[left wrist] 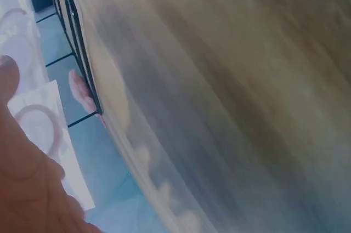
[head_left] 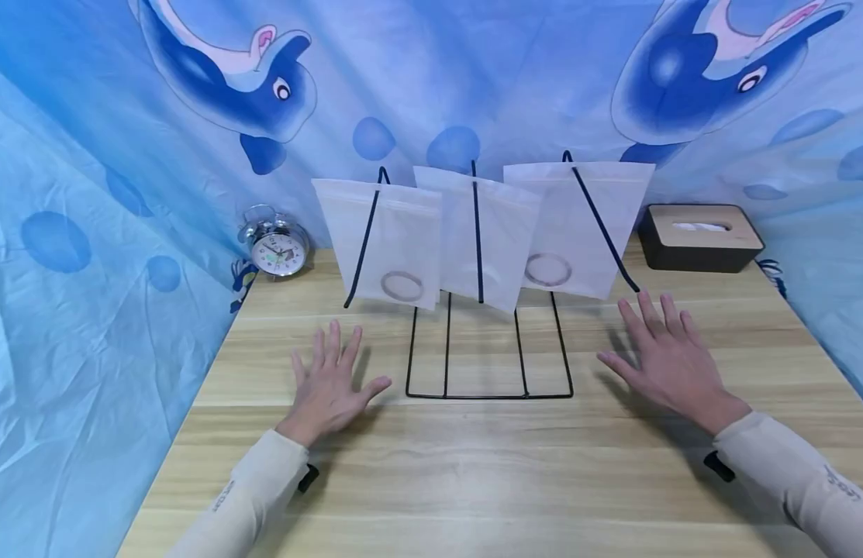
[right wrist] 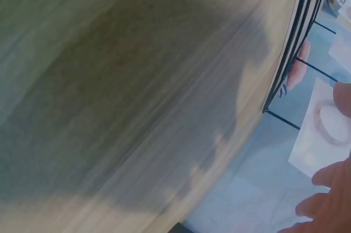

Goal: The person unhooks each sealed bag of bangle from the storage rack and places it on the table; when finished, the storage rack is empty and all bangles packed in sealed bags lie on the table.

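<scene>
A black wire rack [head_left: 490, 397] seemingly props up three flat, translucent white plastic bags [head_left: 508, 240] toward the wooden table's [head_left: 473, 480] back edge, left hand [head_left: 326, 391] and right hand [head_left: 675, 368] empty, fingers spread.

You wore the head camera highest and farthest back; it looked forward and down over the pale wood-grain table [head_left: 431, 480] to the blue dolphin-print fabric backdrop [head_left: 431, 70]. Your left wrist camera sat low, close to the tabletop, steeply tilted, facing inward past your left hand [head_left: 333, 391] at lower left. Right wrist view: near mirror, your right hand [head_left: 671, 368] at lower right. All three shared the black wire rack [head_left: 487, 397] and translucent white bags [head_left: 504, 240]; head and right wrist shared the round silver alarm clock [head_left: 279, 254].
</scene>
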Demonstrator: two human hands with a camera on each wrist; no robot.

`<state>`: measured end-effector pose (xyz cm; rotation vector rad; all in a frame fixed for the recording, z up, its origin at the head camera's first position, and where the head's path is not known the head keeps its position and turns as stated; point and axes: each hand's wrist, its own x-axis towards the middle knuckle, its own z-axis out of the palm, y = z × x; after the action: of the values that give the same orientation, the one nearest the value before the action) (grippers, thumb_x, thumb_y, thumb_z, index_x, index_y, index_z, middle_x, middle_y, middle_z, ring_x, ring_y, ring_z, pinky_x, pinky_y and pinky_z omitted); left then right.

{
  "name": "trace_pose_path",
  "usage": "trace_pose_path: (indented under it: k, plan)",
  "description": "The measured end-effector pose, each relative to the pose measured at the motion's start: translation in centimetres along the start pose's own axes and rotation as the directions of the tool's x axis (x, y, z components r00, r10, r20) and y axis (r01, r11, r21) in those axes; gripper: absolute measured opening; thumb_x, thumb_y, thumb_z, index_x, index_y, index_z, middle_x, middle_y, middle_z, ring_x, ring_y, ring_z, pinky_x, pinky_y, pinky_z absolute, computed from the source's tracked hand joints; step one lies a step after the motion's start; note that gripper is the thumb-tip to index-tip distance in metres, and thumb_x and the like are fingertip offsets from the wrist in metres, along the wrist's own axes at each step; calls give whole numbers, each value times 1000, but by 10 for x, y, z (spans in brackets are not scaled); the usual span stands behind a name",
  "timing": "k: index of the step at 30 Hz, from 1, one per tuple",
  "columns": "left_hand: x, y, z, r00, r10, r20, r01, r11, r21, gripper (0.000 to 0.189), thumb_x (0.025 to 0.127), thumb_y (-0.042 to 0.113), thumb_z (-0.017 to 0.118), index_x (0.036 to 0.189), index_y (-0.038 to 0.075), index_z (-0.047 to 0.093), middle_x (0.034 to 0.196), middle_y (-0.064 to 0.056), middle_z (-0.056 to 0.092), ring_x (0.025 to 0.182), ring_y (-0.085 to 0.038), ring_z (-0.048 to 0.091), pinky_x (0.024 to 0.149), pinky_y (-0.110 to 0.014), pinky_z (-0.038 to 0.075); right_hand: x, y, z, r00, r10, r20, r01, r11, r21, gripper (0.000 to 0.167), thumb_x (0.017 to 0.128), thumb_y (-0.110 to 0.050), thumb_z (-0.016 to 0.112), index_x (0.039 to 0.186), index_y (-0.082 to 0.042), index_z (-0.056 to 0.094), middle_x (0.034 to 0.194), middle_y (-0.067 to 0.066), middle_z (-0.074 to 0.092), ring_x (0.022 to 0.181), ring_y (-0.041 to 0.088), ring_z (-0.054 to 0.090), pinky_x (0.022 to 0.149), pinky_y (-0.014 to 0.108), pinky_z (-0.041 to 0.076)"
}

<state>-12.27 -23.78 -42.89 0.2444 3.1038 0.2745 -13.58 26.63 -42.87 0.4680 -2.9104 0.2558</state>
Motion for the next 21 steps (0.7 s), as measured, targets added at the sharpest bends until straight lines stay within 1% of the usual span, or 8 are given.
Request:
trace_pose_path:
  k: [3, 4, 7, 10, 12, 15, 18, 21]
  plan:
    - [2, 3, -2, 999, -23, 28, 25, 997, -69, 94, 96, 67, 48, 161, 7, 16, 164, -26, 1, 148, -48, 1, 114, -71, 7, 1, -1, 0, 1000, 5, 11, -5, 1000, 2, 87, 98, -58, 52, 158, -1, 24, 159, 32, 17, 146, 52, 6, 115, 69, 11]
    - [3, 4, -2, 999, -31, 37, 34, 995, -90, 93, 97, 65, 49, 160, 4, 18, 163, -27, 3, 148, -48, 6, 114, -70, 13, 2, 0, 0, 1000, 7, 12, -7, 1000, 3, 87, 99, -58, 52, 157, 0, 24, 159, 33, 18, 146, 53, 8, 114, 69, 11]
    - [8, 7, -4, 998, -41, 50, 48, 988, -146, 83, 98, 56, 55, 153, -3, 34, 159, -31, 19, 144, -49, 20, 112, -65, 28, 6, 0, -2, 1000, 3, -4, -3, 1000, -9, 85, 99, -56, 53, 155, 3, 27, 155, 36, 23, 142, 57, 16, 112, 70, 17]
    - [14, 10, -3, 996, -55, 75, 68, 982, -174, 68, 97, 47, 61, 142, -3, 50, 150, -29, 37, 135, -45, 34, 105, -59, 40, 11, 1, -5, 1000, -7, -26, 7, 1000, 2, 83, 100, -51, 56, 153, 6, 29, 150, 40, 29, 137, 61, 23, 109, 71, 23]
    - [18, 12, -2, 993, -71, 98, 89, 976, -199, 59, 96, 40, 63, 135, -3, 57, 139, -26, 48, 125, -40, 44, 101, -54, 44, 13, 1, -8, 1000, 6, -12, -5, 999, 41, 83, 100, -49, 57, 154, 6, 26, 150, 41, 28, 136, 61, 23, 109, 70, 25]
    - [26, 15, -1, 986, -85, 145, 120, 961, -251, 53, 95, 34, 64, 131, -3, 59, 123, -19, 56, 112, -32, 52, 96, -49, 48, 16, 0, -15, 999, 41, 27, -44, 989, 144, 85, 101, -45, 57, 157, 6, 18, 153, 41, 19, 139, 60, 19, 108, 71, 25]
    - [35, 19, -1, 978, -71, 195, 132, 938, -319, 51, 95, 30, 65, 132, -4, 59, 114, -15, 59, 105, -28, 56, 94, -46, 49, 24, 0, -26, 995, 88, 54, -99, 961, 258, 85, 102, -43, 56, 158, 4, 11, 159, 36, 8, 142, 57, 15, 107, 73, 23]
    - [44, 25, -1, 967, -62, 247, 158, 907, -391, 52, 93, 25, 67, 135, -4, 56, 107, -11, 61, 100, -26, 58, 91, -44, 50, 35, -1, -41, 991, 125, 57, -137, 927, 348, 86, 103, -42, 55, 159, 2, 7, 161, 32, 6, 143, 55, 15, 109, 72, 20]
